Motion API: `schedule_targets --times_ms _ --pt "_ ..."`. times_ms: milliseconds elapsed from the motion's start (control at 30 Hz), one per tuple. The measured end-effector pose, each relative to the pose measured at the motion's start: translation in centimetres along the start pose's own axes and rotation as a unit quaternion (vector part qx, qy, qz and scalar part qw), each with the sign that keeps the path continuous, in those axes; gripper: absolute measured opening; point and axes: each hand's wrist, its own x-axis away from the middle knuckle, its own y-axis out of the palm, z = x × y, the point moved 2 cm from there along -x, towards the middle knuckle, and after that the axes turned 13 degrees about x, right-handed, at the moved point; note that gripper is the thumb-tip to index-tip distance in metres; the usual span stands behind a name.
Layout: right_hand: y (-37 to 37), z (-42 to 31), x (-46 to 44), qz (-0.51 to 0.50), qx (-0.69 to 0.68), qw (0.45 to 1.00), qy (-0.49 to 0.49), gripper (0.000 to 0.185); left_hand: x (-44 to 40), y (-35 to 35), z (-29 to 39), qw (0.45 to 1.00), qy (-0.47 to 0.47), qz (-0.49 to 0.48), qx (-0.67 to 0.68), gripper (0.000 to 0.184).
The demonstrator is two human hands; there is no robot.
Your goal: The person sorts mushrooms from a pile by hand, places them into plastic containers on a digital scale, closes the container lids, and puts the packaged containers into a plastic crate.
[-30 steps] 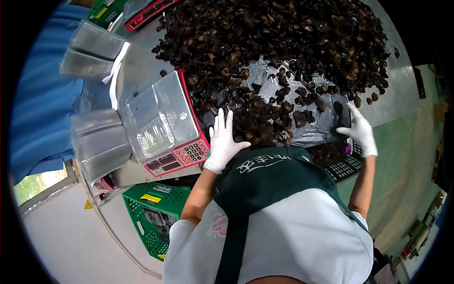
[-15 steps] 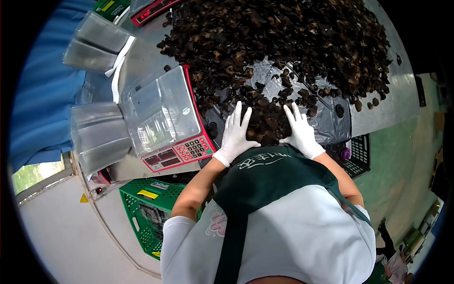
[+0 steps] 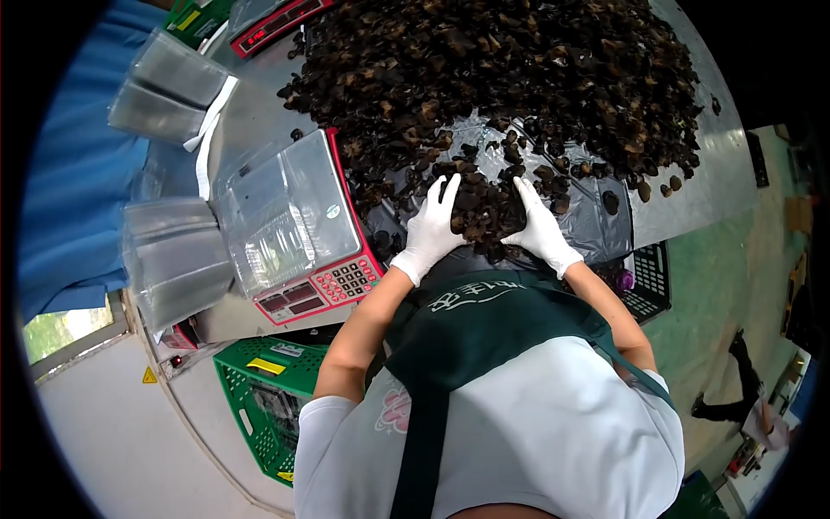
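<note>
A small heap of dark brown-black mushrooms (image 3: 486, 206), looking like dried wood ear, lies between my two white-gloved hands near the table's front edge. My left hand (image 3: 432, 229) rests against its left side, fingers stretched forward and thumb turned inward. On the opposite side my right hand (image 3: 543, 232) touches the heap, its fingers likewise extended and thumb inward. Both hands are open and cupped around the heap; parts of the fingertips and thumbs are hidden by mushrooms. Beyond them spreads a large pile of the same mushrooms (image 3: 510, 69), partly on grey plastic sheeting (image 3: 596, 221).
Left of my hands stands a red scale (image 3: 352, 278) with clear plastic bags (image 3: 285, 212) on it. More clear bags (image 3: 177, 259) hang at the table's left edge. A second scale (image 3: 277, 26) is farther back. Below are a green crate (image 3: 251, 372) and a black crate (image 3: 653, 281).
My hands have pushed slightly forward and closer around the heap, which now sits more compact and farther from my apron. The camera view has shifted a little. A person in the background has moved.
</note>
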Motion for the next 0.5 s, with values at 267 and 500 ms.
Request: schedule_targets --times_ms 267,500 --pt "0.2 -0.1 -0.1 0.018 -0.032 0.999 -0.014 0.114 0.4 -0.1 0.3 0.999 -0.028 -0.037 0.024 0.102" --pt "0.2 -2.7 -2.4 0.015 -0.104 0.992 -0.067 0.095 -1.4 1.6 0.2 0.986 0.02 -0.002 0.165 0.081"
